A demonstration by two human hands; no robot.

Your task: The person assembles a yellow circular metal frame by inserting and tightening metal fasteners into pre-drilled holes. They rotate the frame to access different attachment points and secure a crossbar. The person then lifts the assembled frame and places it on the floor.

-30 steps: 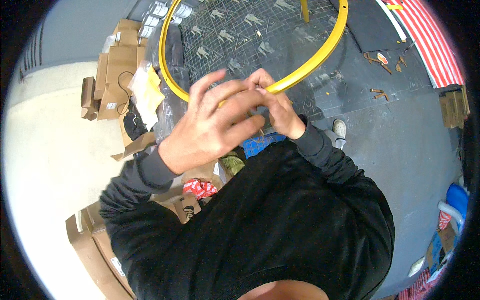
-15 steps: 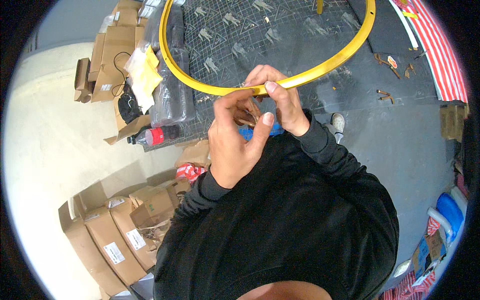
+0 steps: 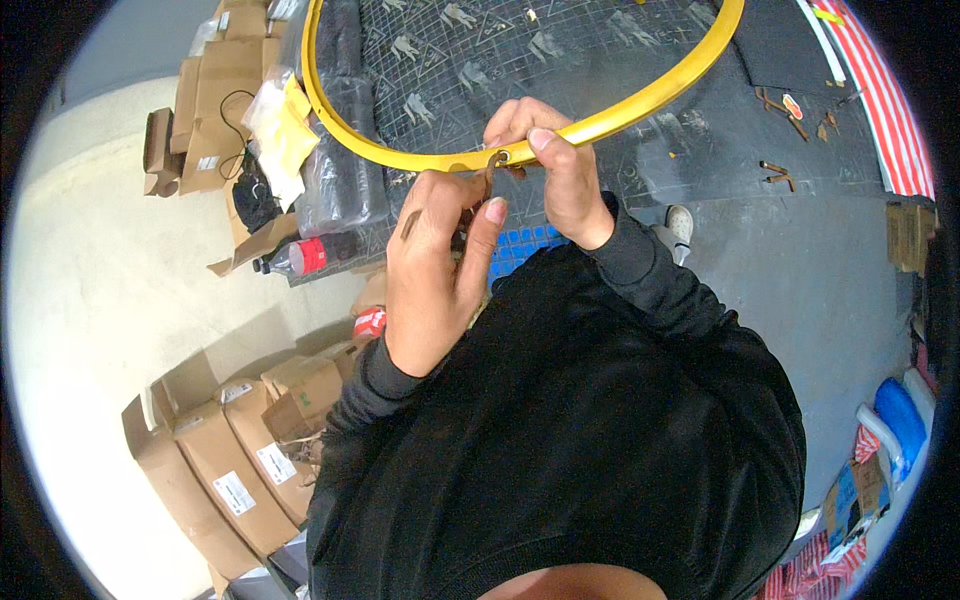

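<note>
Saw yellow ring [image 3: 650, 98] ahead of both hands, near rim arcing left to right at fingertips, far part curving away. Right hand [image 3: 570, 185] clamped rim, thumb on near side. Left hand [image 3: 430, 255], just beside it, pinched thin brown piece [image 3: 489, 177] up against rim; I couldn't make out exact contact, left fingers in way. Blue grid [image 3: 525, 243] below, between hands; bottle [image 3: 305, 256] left; brown L-shaped bits [image 3: 778, 177] well right.

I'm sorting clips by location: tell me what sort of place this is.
Probably a workshop or storeroom: cardboard boxes at left, loose brown pieces at right, and a yellow hoop in the right hand.
</note>
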